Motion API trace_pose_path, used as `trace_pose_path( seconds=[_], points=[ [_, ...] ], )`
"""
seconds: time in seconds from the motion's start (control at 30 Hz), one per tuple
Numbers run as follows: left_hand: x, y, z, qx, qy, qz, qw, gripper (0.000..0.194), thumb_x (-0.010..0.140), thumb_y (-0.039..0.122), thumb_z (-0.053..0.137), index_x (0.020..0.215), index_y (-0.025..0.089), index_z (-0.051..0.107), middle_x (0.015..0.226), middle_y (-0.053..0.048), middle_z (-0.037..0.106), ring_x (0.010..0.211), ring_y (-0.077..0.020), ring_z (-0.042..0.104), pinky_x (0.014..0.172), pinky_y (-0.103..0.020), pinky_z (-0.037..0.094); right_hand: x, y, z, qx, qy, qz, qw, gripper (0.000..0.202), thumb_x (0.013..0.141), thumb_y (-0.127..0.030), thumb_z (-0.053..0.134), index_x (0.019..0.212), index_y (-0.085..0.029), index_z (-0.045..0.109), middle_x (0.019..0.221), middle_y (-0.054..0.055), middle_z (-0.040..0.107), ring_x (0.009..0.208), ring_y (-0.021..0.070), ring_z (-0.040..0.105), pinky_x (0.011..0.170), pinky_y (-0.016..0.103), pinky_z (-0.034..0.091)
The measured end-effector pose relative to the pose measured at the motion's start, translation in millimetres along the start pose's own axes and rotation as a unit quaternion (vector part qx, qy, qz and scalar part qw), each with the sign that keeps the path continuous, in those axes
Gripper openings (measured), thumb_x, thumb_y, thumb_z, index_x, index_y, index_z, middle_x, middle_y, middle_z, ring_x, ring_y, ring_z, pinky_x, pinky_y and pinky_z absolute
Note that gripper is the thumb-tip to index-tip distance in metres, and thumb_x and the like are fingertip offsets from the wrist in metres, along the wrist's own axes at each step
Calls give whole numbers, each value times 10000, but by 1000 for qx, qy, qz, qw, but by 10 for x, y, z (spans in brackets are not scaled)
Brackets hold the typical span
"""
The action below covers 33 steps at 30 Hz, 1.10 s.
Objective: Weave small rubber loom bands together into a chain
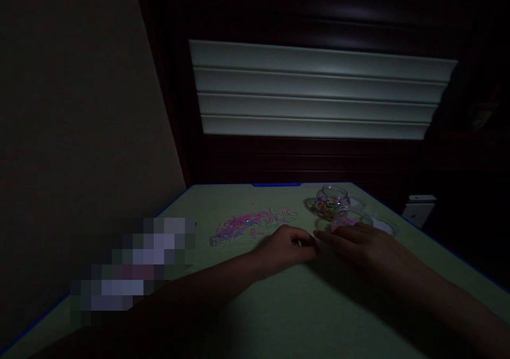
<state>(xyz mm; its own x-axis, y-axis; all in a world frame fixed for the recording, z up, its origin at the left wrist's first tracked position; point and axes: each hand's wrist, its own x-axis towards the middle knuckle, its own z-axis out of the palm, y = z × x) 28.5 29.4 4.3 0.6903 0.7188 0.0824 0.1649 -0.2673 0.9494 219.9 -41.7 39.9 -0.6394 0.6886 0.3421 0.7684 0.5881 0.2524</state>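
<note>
In dim light my left hand [285, 250] rests low over the table, its thumb and fingers curled together at the tips; what they hold, if anything, is too small to make out. My right hand [364, 245] reaches in from the right with its fingertips close to the left ones. Under and behind its fingers is a clear round container [368, 218] with something pink [343, 222] in it. Just behind stands a clear round jar [332, 204] with small colourful bands inside. A loose pile of pink and purple bands [243, 223] lies left of the hands.
The pale green table [271, 316] has a blue edge. At its left lies a pixelated, unreadable item [139, 266]. Pale round lids or dishes [384, 226] lie by the jar. Beyond the right edge is a white box [418, 210]. A slatted panel [319, 91] rises behind.
</note>
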Motion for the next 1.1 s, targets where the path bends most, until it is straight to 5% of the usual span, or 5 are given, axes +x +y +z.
trace_pose_path(
  seconds=[0.4, 0.77, 1.1],
  points=[
    [1, -15, -14, 2, -16, -2, 1000, 210, 685, 299, 611, 779, 127, 686, 645, 21, 579, 616, -103, 486, 590, -219, 353, 14, -67, -94, 22, -30, 7, 999, 502, 785, -52, 494, 1252, -231, 456, 852, 39, 609, 738, 177, 566, 637, 292, 414],
    [2, -9, -14, -8, -9, -20, 1000, 169, 683, 274, 625, 758, 133, 680, 638, 24, 575, 597, -84, 462, 568, -201, 338, 19, -33, -85, 1, 3, -12, 1000, 239, 796, -88, 516, 1000, -192, 583, 873, 63, 624, 770, 189, 577, 680, 313, 425],
    [-3, 37, -19, -6, -29, -3, 1000, 123, 669, 210, 582, 709, 119, 654, 617, 32, 542, 594, -88, 452, 557, -207, 330, 25, -82, -83, 20, -5, -9, 1000, 487, 748, -36, 513, 1197, -225, 504, 839, 35, 605, 724, 161, 554, 641, 275, 391]
  ],
)
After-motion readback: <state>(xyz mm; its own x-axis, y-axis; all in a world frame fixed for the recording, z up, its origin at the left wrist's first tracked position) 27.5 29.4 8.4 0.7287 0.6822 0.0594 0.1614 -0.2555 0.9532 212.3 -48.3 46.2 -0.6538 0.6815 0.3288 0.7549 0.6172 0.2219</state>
